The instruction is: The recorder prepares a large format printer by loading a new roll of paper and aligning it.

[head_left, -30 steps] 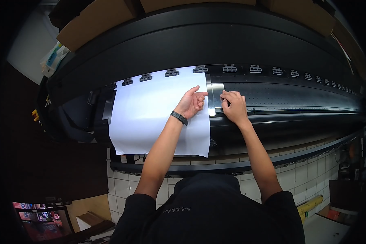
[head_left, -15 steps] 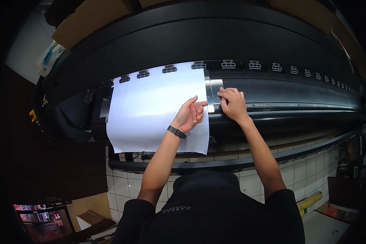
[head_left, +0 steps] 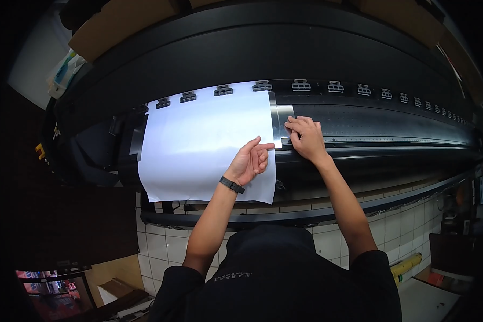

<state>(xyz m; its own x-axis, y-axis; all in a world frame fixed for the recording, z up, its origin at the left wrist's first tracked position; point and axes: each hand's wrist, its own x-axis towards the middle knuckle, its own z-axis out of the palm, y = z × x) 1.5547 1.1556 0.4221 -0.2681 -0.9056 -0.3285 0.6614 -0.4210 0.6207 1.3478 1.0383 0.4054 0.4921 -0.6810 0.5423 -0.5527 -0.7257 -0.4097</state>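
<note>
While paper point(head_left: 198, 150) lies beneath my half-curled, empty left hand point(head_left: 248, 162), my right hand point(head_left: 307, 137) curls at a metal strip point(head_left: 284, 111), grip unclear.

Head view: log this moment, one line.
left hand: at right edge of white sheet; right hand: at silver strip; black fittings: along sheet's top edge

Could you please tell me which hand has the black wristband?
The left bare hand, over the smooth white sheet: a black wristband circles its wrist; the right bare hand wears none.
</note>
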